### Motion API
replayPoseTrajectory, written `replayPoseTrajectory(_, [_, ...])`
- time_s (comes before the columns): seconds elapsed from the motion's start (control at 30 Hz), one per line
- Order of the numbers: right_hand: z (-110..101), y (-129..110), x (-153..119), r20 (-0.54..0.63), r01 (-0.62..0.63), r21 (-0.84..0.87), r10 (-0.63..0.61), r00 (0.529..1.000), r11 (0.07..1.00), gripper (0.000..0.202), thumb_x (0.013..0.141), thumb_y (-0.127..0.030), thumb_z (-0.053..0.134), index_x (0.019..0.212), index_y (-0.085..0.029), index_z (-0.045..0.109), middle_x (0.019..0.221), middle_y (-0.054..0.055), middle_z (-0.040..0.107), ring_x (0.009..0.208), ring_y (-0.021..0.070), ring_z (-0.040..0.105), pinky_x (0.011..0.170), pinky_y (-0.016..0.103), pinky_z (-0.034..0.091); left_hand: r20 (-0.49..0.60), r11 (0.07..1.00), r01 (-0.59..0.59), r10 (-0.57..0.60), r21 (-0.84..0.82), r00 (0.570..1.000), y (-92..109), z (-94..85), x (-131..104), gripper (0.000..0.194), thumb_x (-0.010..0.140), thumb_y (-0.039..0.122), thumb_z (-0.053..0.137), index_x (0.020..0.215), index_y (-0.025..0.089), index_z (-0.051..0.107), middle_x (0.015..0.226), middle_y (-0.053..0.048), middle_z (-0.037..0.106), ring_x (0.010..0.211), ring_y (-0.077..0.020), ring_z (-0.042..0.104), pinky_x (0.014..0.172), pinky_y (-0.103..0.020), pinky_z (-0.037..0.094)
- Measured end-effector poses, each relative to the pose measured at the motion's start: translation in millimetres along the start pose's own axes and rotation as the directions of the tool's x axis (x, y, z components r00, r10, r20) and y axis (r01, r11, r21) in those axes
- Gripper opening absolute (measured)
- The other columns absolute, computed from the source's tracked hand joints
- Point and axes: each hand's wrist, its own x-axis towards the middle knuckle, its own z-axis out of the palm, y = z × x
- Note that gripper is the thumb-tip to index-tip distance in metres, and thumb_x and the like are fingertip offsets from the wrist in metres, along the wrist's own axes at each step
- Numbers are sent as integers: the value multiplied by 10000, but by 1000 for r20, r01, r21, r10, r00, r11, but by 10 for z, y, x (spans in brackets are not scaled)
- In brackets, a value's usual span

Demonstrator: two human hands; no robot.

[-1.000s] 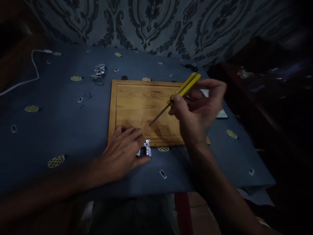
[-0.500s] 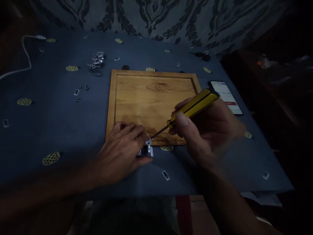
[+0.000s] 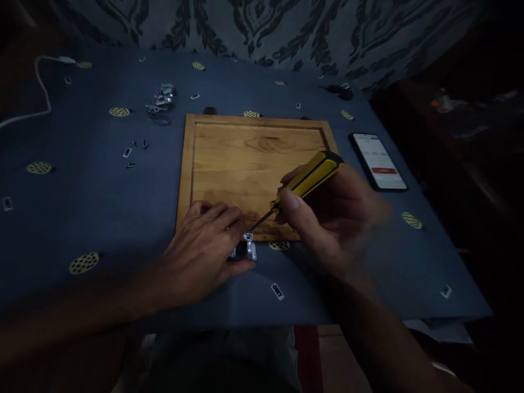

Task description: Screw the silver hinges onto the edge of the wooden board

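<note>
My right hand (image 3: 323, 218) is closed around the yellow-and-black handle of a screwdriver (image 3: 311, 176). The shaft slants down to the left, and its tip meets a small shiny metal hinge (image 3: 249, 246) at the near edge of a framed wooden panel (image 3: 229, 158). Fingers curled, my left hand (image 3: 204, 240) grips the hinge against that edge, the thumb below it. Part of the hinge is hidden behind those fingers, and any screw under the tip is too small to make out.
Several metal hinges (image 3: 162, 101) lie piled at the back left, with several loose screws (image 3: 131, 164) nearer. A lit phone (image 3: 379, 162) rests right of the panel. Keys (image 3: 341, 91) lie at the back right, and a white cable (image 3: 46, 90) at the far left.
My right hand and the screwdriver handle have shifted left and turned a little, uncovering more of the phone. My left hand stays on the hinge.
</note>
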Motion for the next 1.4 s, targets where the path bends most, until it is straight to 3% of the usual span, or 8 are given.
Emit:
replayPoseTrajectory(0.3, [-35, -59, 32, 12, 59, -11, -59, 998, 998, 120, 871, -305, 778, 849, -290, 661, 721, -21, 662, 592, 158, 632, 473, 302, 499, 22, 999, 20, -19, -29, 1000, 2, -1, 17, 312, 893, 410, 782, 1066, 166, 694, 1078, -55, 709, 1046, -267, 651, 924, -433, 422])
replayPoseTrajectory(0.5, [-63, -161, 39, 91, -90, 138, 78, 993, 986, 253, 784, -351, 878, 948, -315, 689, 874, -11, 742, 735, 194, 723, 563, 317, 608, 23, 999, 24, -23, -47, 999, -2, 4, 13, 320, 901, 411, 771, 1099, 171, 698, 1213, -72, 708, 1123, -275, 639, 972, -448, 413])
replayPoseTrajectory(0.6, [-83, -191, 35, 162, -123, 156, 98, 982, 980, 300, 863, -402, 803, 1126, -300, 701, 957, -1, 754, 665, 150, 708, 532, 281, 599, 34, 998, 33, -31, -48, 999, 1, 0, 17, 337, 896, 417, 775, 1103, 162, 697, 1189, -73, 711, 1130, -283, 636, 967, -451, 416])
replayPoseTrajectory(0.73, [-101, -169, 37, 191, -105, 183, 69, 979, 977, 199, 983, -379, 656, 1152, -296, 719, 901, -13, 744, 537, 97, 656, 487, 246, 570, 53, 998, 43, -40, -42, 998, 4, -6, 28, 353, 883, 427, 790, 1083, 151, 699, 1134, -66, 709, 1105, -285, 640, 959, -455, 415])
replayPoseTrajectory(1.07, [-78, -157, 49, 62, -111, 229, 99, 993, 967, 199, 819, -372, 847, 810, -244, 695, 827, -14, 775, 462, 83, 591, 363, 221, 482, 31, 999, 19, -18, -37, 999, -6, 4, 19, 315, 886, 434, 789, 1009, 161, 693, 1031, -39, 688, 1030, -266, 643, 900, -432, 411])
replayPoseTrajectory(1.2, [-84, -130, 44, 104, -138, 351, 108, 989, 926, 140, 875, -341, 797, 960, -256, 726, 834, -16, 746, 592, 120, 688, 397, 212, 528, 28, 999, 18, -17, -47, 999, -2, 5, 24, 345, 879, 435, 797, 1064, 161, 695, 1044, -35, 693, 1030, -263, 647, 909, -433, 412])
replayPoseTrajectory(1.3, [-100, -100, 39, 143, -137, 410, 84, 986, 902, 179, 966, -357, 687, 1106, -258, 739, 883, 4, 758, 519, 107, 646, 420, 252, 555, 25, 999, 19, -18, -46, 1000, -1, -4, 28, 352, 880, 426, 798, 1086, 158, 696, 1027, -35, 691, 1017, -262, 649, 907, -436, 412])
replayPoseTrajectory(1.4, [-107, -87, 35, 127, -116, 397, 71, 989, 911, 114, 945, -312, 717, 1035, -259, 761, 943, 7, 770, 484, 88, 618, 410, 250, 542, 5, 999, 8, -8, -51, 1000, -4, -8, 24, 345, 873, 407, 808, 1079, 155, 691, 1016, -37, 690, 1014, -264, 648, 898, -433, 411])
